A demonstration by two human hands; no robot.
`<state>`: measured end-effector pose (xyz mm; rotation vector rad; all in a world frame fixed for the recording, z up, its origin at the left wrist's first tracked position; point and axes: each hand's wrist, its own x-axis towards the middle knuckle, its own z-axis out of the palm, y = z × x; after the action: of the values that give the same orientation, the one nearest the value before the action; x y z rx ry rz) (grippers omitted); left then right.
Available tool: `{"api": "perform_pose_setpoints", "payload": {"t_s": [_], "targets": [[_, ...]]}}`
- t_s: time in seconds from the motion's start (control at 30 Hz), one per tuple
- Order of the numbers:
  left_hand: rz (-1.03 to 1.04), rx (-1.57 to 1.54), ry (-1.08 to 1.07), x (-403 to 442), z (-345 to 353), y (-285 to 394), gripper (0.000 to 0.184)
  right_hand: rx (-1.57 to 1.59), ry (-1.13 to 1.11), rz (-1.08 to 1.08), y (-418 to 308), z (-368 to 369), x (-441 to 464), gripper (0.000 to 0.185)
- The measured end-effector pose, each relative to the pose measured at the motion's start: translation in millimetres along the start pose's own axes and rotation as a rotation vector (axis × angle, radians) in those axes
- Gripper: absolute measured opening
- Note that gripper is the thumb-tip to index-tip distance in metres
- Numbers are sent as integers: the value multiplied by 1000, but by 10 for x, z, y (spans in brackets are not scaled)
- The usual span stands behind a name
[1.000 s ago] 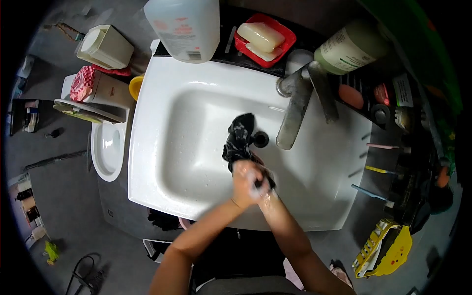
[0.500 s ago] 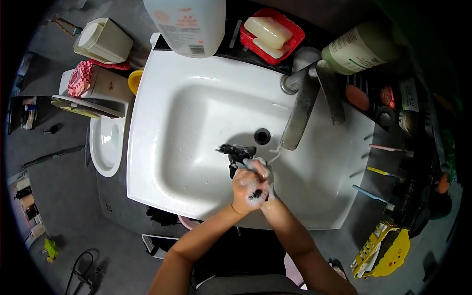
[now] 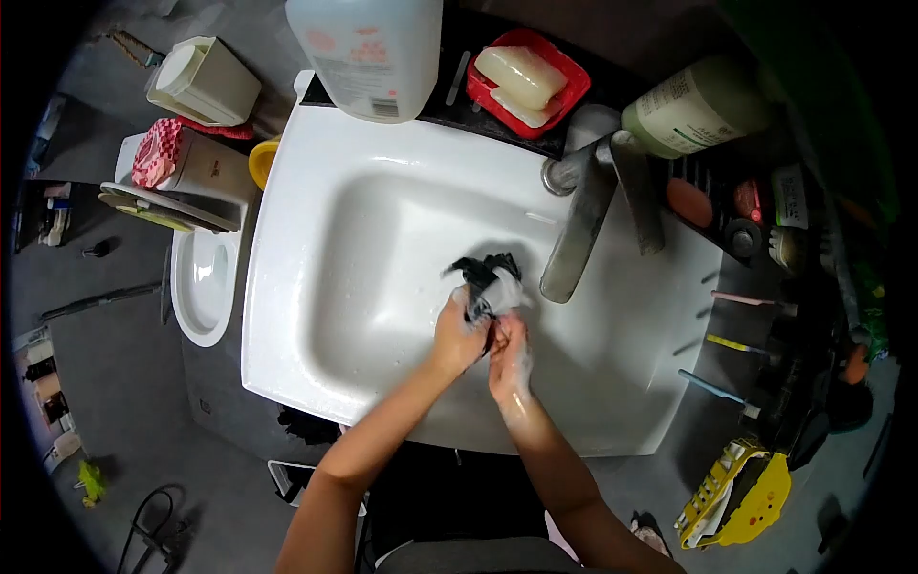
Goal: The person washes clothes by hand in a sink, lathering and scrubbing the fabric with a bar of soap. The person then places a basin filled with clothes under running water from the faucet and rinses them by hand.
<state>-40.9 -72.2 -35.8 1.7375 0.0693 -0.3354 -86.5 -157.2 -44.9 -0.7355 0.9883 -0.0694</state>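
**Slippage looking like the main danger at the sink (image 3: 287, 287)!**

And we're watching the black cloth (image 3: 491, 269) bunching up over the middle of the basin, well in from the near rim. The left hand (image 3: 456, 332) is gripping it from the left side, fingers wrapping its near end. The right hand (image 3: 510, 359) is working close alongside, fingers curling in and touching the cloth; whether they are truly pinching it, I cannot tell. A pale patch (image 3: 506, 293) is showing on the bundle, lather or fabric, too blurred to call.

Suds (image 3: 517, 411) are glistening on the right wrist, and that is where trouble could be starting: slick skin could be costing the hold, letting the cloth drop into the basin. The loose, frayed-looking far-left end is hanging outside the fingers, so a hard tug could be flinging lather outward.

The faucet (image 3: 578, 239) is looming just to the far right, and a careless swing that way could be rapping knuckles on metal. Up beyond the far rim, one soap bar (image 3: 524, 77) is leaning on another in a red dish (image 3: 573, 99); a stray bump could be toppling it.
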Motion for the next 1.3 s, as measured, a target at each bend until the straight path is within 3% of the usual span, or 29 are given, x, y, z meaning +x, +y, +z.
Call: {"api": "perform_pose_setpoints", "payload": {"t_s": [0.03,0.07,0.13,0.17,0.27,0.3,0.33,0.37,0.4,0.47,0.53,0.57,0.6,0.67,0.73,0.8,0.9,0.93,1.0,1.03,1.07,1.13,1.2,1.23,1.3], "targets": [[145,168,55,-58,28,72,37,87,53,172,-139,153,-28,26],[291,337,107,-116,53,139,36,182,-107,294,-214,147,4,31],[298,339,106,-217,111,252,32,257,-333,286,-290,96,177,27],[285,370,86,-287,139,291,32,312,-473,430,-342,72,229,29],[401,437,144,-323,144,379,34,262,-543,362,-317,74,152,36],[428,450,176,-253,118,257,32,358,-667,197,-56,-108,220,38],[456,464,209,-165,79,140,30,497,-715,305,183,-457,379,33],[129,457,226,-13,7,53,29,281,-448,185,86,-175,84,30],[-130,172,257,108,-87,-8,25,67,-174,69,-16,122,-241,27],[118,60,353,71,-36,-521,22,153,-470,118,-1,20,-16,24],[106,29,383,-149,81,-53,21,171,-238,179,-99,171,-43,24],[256,127,365,-237,122,129,20,0,-65,169,-117,189,-19,24],[405,225,345,-325,154,228,20,129,-249,197,-16,87,109,25],[354,312,304,-349,168,155,15,389,-621,245,279,-165,478,27],[335,267,325,-140,96,78,18,47,-245,252,-200,292,-197,32],[194,210,321,35,20,103,29,-90,-257,120,-136,257,-161,32],[283,-52,127,51,80,99,45,-19,-209,132,-135,128,16,30],[455,61,-42,6,46,113,42,149,-259,39,-59,55,57,31],[451,68,59,-226,190,37,34,264,-415,-47,-12,-89,280,31],[497,188,146,-311,221,203,32,384,-616,245,-35,-201,370,30],[530,245,169,-367,206,310,30,545,-781,238,95,-228,444,35],[734,308,151,-367,233,272,25,236,-693,23,240,-312,426,41],[769,385,99,-250,234,63,21,0,-677,-192,363,-379,344,50],[786,425,73,-155,192,-21,20,-66,-641,-163,186,-184,110,49],[732,471,160,236,0,8,16,-65,-202,283,-1,109,-40,52]]}}
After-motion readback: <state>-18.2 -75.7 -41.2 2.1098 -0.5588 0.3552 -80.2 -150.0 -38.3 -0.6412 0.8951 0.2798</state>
